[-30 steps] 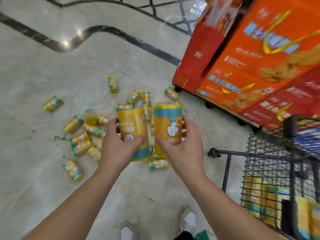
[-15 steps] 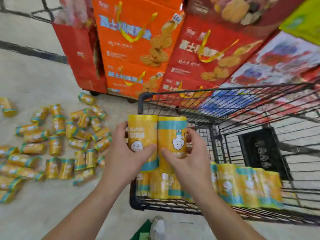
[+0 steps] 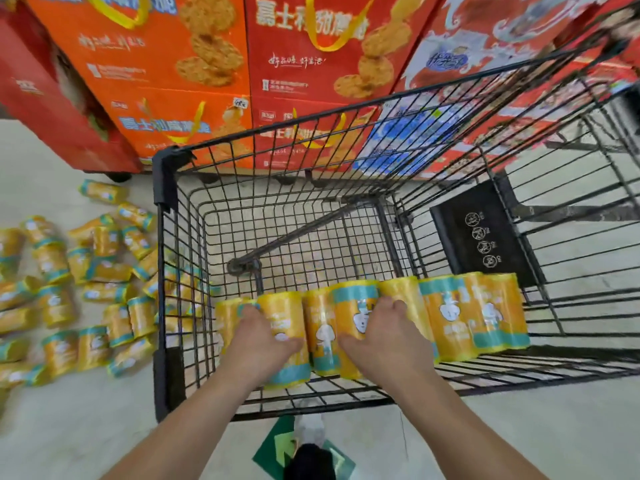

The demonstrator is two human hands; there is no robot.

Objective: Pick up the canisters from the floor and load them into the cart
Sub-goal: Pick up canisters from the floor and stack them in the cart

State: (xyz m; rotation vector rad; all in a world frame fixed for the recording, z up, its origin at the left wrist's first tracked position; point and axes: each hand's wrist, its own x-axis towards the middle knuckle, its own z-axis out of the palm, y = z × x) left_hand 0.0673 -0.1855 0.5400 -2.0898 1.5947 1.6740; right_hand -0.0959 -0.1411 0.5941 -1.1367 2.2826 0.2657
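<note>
In the cart [image 3: 166,188], the left hand [image 3: 258,341] gripped a canister [image 3: 289,320] and the right hand [image 3: 384,337] a second canister [image 3: 353,306], fingertips hidden behind them. Floor canisters [image 3: 59,306] lay blurred, some cut off.

We see a pale, glossy stone floor [image 3: 69,427] and, beyond it, stacked orange and red printed cardboard cartons [image 3: 180,81] on small black castors [image 3: 117,176].

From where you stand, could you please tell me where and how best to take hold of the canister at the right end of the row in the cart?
I would wrap a hand round the upper half of that canister, coming down from above and from its right. It stands upright, its left side is against the row, and the cart walls block a sideways reach.
</note>
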